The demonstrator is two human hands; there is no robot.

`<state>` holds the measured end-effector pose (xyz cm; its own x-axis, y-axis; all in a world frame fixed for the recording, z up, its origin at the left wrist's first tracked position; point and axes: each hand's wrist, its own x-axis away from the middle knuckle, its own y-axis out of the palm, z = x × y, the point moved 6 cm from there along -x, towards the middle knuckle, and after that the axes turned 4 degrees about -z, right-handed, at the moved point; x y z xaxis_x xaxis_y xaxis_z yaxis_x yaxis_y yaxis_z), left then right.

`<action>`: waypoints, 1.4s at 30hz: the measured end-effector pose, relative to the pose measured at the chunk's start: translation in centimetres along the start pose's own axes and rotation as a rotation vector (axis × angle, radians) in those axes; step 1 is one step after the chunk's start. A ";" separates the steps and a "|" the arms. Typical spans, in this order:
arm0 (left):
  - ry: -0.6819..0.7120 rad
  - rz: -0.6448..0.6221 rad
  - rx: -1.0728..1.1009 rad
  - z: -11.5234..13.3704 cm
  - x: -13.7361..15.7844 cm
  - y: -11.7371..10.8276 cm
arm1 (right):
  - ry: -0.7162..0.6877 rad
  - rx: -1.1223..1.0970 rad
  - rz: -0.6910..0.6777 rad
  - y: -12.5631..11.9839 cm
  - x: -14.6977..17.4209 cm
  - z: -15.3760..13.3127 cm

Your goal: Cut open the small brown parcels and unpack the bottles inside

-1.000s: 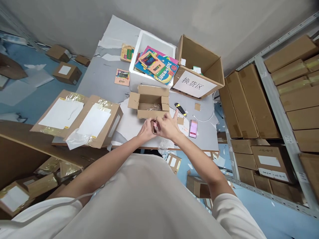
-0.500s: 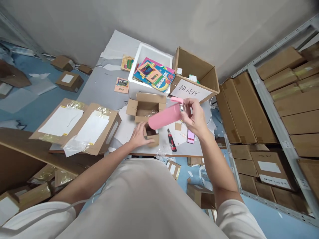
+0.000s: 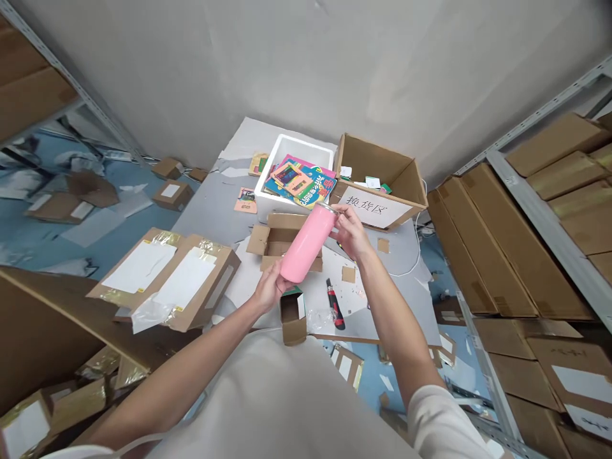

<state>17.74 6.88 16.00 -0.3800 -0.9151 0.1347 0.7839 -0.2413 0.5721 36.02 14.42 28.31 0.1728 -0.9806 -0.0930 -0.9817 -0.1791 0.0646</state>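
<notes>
A pink bottle [image 3: 308, 245] is held tilted above the table, its top end up to the right. My left hand [image 3: 268, 288] grips its lower end. My right hand [image 3: 351, 231] has its fingers around the metal-rimmed top, which they partly cover. Below the bottle stands a small open box [image 3: 293, 322] with a dark inside, at the table's front edge. Behind the bottle is an open cardboard carton [image 3: 280, 245] with its flaps spread. A red and black utility knife [image 3: 335, 305] lies to the right, beside crumpled clear plastic [image 3: 319, 319].
A white foam box [image 3: 272, 203] of colourful books and a labelled cardboard box [image 3: 415, 185] stand at the back of the table. Two taped parcels [image 3: 191, 284] are on the left. Shelving with cartons [image 3: 507, 248] lines the right; boxes and scraps lie on the floor.
My left hand has left the small box and taken hold of the bottle's lower end. The bottle is tilted more steeply. The camera view has tipped upward.
</notes>
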 end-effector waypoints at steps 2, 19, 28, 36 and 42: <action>-0.059 0.014 0.088 -0.5 0.2 0.3 | 0.053 -0.117 0.042 -0.3 -0.5 1.3; -0.026 0.145 0.052 -2.1 0.9 1.6 | 0.011 -0.183 0.063 -0.8 -0.4 2.9; -0.014 0.107 0.033 -2.3 1.1 1.9 | -0.135 -0.044 -0.042 -0.9 -0.5 2.5; 0.050 0.181 -0.028 -1.8 1.4 1.7 | -0.211 0.117 0.054 -2.0 -0.4 2.6; 0.030 0.174 0.003 -2.1 1.4 1.6 | -0.195 0.140 -0.038 -2.1 -0.2 2.2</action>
<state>19.49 4.51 15.37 -0.2241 -0.9523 0.2073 0.8349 -0.0779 0.5448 37.84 15.12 26.02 0.2048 -0.9368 -0.2837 -0.9786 -0.1898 -0.0797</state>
